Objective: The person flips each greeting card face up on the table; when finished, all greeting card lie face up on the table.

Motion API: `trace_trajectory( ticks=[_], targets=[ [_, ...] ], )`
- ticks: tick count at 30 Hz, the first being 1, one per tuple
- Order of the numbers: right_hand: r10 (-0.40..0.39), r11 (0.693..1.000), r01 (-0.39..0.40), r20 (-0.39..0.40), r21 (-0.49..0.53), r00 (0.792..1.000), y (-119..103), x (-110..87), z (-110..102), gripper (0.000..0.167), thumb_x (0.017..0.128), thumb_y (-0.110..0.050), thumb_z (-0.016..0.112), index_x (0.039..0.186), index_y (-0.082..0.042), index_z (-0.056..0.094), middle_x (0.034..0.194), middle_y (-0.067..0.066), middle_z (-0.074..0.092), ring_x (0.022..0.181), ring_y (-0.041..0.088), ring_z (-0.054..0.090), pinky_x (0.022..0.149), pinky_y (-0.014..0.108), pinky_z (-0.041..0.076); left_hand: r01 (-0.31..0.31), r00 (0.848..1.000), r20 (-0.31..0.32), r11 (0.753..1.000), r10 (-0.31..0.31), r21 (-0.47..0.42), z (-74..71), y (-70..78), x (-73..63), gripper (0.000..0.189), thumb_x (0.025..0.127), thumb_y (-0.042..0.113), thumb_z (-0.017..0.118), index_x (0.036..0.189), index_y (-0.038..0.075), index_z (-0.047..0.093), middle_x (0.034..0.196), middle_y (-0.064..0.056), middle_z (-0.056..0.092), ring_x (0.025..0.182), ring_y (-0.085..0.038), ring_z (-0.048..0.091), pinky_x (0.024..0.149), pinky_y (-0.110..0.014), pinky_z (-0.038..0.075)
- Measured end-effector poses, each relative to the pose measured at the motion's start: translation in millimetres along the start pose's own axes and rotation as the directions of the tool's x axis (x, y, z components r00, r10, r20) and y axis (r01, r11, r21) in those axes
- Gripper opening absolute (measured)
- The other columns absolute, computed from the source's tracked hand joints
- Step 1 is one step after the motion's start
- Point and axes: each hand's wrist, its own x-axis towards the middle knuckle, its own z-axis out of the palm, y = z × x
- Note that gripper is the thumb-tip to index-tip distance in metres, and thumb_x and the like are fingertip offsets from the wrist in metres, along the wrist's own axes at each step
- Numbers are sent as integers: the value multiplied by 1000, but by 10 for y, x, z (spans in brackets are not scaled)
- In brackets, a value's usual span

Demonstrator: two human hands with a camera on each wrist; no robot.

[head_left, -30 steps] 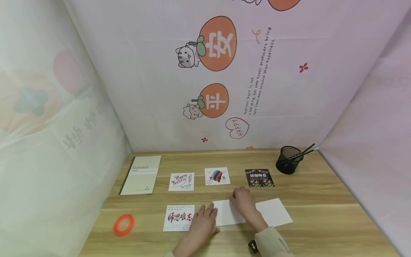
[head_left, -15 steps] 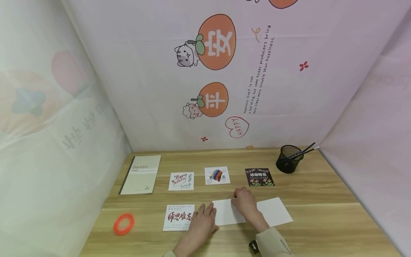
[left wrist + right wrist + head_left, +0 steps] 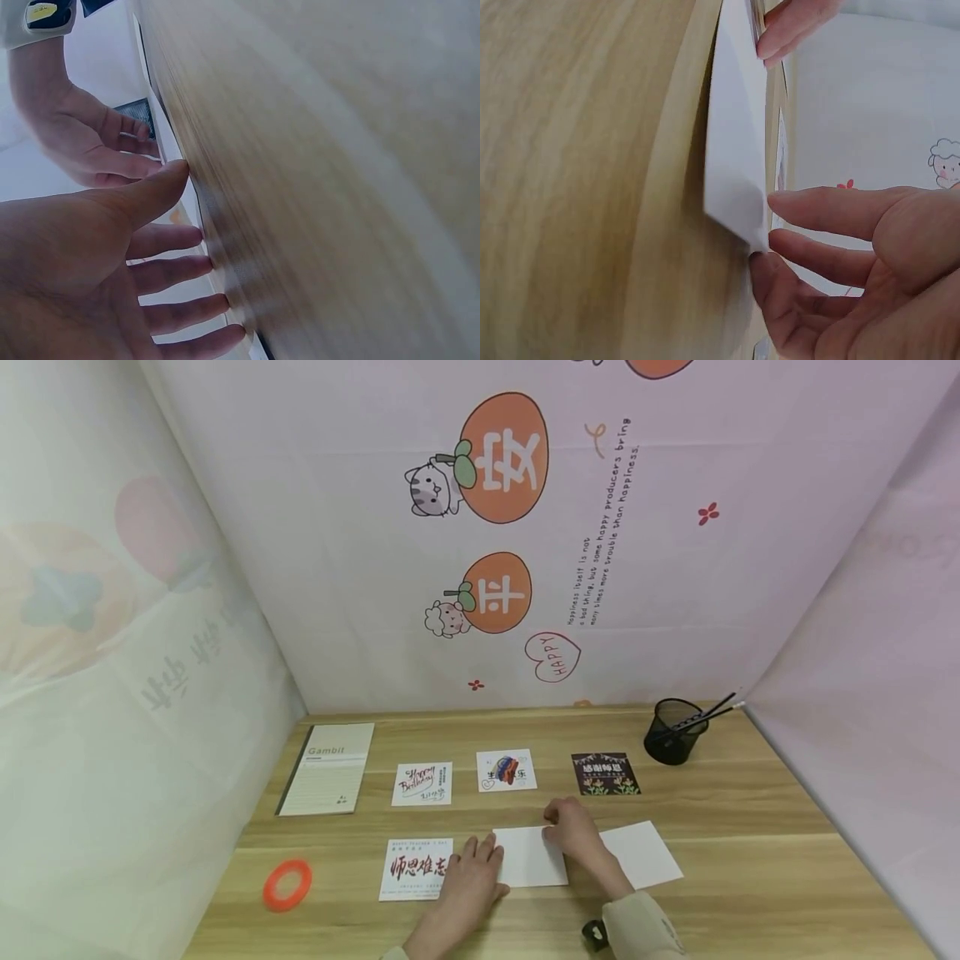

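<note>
A blank white card [image 3: 525, 860] lies between the two hands in the head view. My right hand [image 3: 581, 839] pinches its far right corner; in the right wrist view the thumb and fingertips meet at the white card's corner [image 3: 735, 127], and that end stands slightly off the wood. With fingers extended, my left hand [image 3: 470, 881] rests at the card's left edge, overlapping a card with red Chinese lettering [image 3: 416, 868]. The left wrist view shows the left hand's fingertips [image 3: 196, 238] down at the surface. Beyond the right wrist lies a second blank white card [image 3: 645, 853].
Along the back lie a notebook [image 3: 326, 768], a Happy Birthday card [image 3: 422, 784], a colourful illustrated card [image 3: 507, 770] and a dark flowered card [image 3: 606, 774]. A black mesh pen holder [image 3: 667, 745] stands at back right. An orange-red ring [image 3: 287, 886] lies front left.
The white card has turned slightly, its front right corner shifting left, so its right edge now shows. My right hand has moved a little; my left hand has stayed nearly still.
</note>
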Motion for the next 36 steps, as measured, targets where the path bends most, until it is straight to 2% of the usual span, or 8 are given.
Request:
trace_trajectory(
  ticks=[6, 12, 17, 24, 36],
  targets=[
    [4, 997, -3, -12, 80, 1000, 42, 17, -36, 16, 72, 8, 70, 88, 5, 67, 83, 12, 58, 74, 22, 53, 63, 33, 50, 7, 1000, 3, 1000, -7, -6, -9, -6, 11, 61, 79, 46, 71, 126, 8, 62, 136, -14, 54, 119, -35, 53, 83, -50, 53],
    [93, 982, -102, 65, 159, 994, 48, 24, -68, 2, 79, 1, 71, 79, 2, 69, 70, 6, 61, 61, 17, 57, 52, 27, 50, 17, 1000, 14, 1000, -17, -16, 2, -22, 14, 60, 80, 45, 70, 127, 8, 62, 136, -14, 53, 119, -35, 53, 85, -50, 53],
    [102, 976, -120, 105, 183, 989, 54, 27, -95, 5, 82, -2, 70, 77, 0, 68, 69, 3, 61, 59, 15, 57, 51, 25, 49, 10, 1000, 7, 1000, -10, -8, -9, -25, 16, 61, 79, 45, 71, 126, 7, 62, 136, -16, 54, 118, -34, 54, 84, -49, 53],
    [108, 963, -138, 140, 230, 984, 59, 40, -116, 5, 86, -5, 67, 81, -4, 67, 65, 4, 58, 58, 15, 53, 50, 25, 44, 7, 1000, -7, 1000, -7, -4, -22, -40, 16, 62, 77, 45, 73, 124, 6, 62, 134, -14, 56, 117, -32, 55, 82, -47, 54],
    [101, 949, -136, 135, 285, 986, 19, 24, -211, 5, 89, -3, 65, 89, -1, 69, 71, 5, 61, 62, 16, 55, 53, 25, 45, 3, 999, 52, 1000, -2, -11, -32, -70, 19, 57, 80, 42, 72, 125, 8, 63, 136, -8, 56, 120, -31, 54, 87, -47, 53]
  ],
)
